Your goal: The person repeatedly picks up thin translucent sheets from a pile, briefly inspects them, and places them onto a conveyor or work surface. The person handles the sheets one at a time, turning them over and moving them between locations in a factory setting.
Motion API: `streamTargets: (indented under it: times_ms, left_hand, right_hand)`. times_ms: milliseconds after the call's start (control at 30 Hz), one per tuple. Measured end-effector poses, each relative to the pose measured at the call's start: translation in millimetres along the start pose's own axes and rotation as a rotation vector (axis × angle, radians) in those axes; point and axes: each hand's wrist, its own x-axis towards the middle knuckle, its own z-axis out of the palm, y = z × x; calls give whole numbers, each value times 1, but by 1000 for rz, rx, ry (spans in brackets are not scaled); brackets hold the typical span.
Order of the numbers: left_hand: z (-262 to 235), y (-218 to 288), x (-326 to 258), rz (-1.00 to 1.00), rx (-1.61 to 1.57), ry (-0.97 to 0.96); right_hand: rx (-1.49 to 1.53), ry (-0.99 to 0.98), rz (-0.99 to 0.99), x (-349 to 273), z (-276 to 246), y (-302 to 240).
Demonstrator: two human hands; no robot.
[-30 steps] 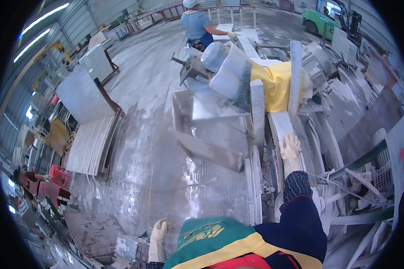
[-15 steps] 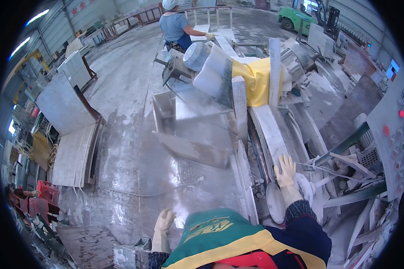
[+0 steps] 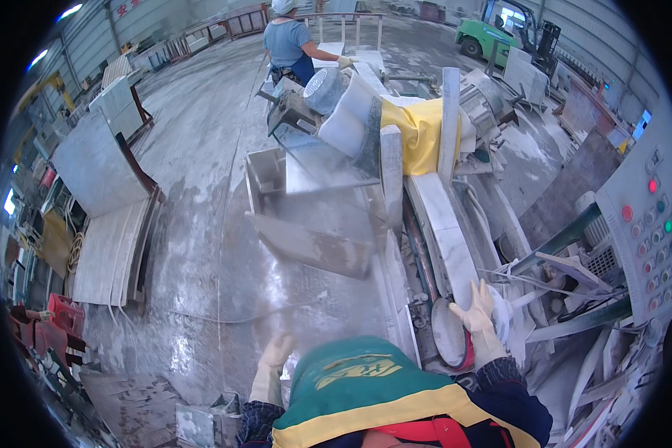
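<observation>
Left hand (image 3: 276, 352): hanging well clear of the conveyor's (image 3: 449, 336) left edge; blurred, cannot tell whether curled or pressed together.
Right hand (image 3: 478, 316): spread, now drawn back to the conveyor's near end; contact unclear.
Stone strip (image 3: 446, 231): lying lengthwise on the conveyor, more top uncovered; near end partly behind fingers.
Yellow sheet (image 3: 418, 131): draped across the conveyor farther along, hiding the strip's far end.

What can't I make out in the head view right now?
All in the head view:
White stone strip: its far end is hidden by the yellow cover.
Left hand: fingers blurred, exact pose unclear.
Right hand: its underside is hidden by the hand itself, so contact is uncertain.
Control panel: right side lost in the dark rim.
</observation>
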Motion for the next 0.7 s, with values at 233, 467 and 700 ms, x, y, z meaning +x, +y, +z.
streamTargets:
  times_ms: [233, 467, 700]
  left_hand:
    - [7, 20, -27, -76, -43, -12]
    - [75, 110, -37, -2, 61, -70]
    - [225, 218, -30, 301, -243, -145]
  right_hand:
    - [115, -168, 158, 7, -26, -28]
    - [677, -100, 137, -20, -59, -52]
    - [960, -316, -216, -17, -45, -161]
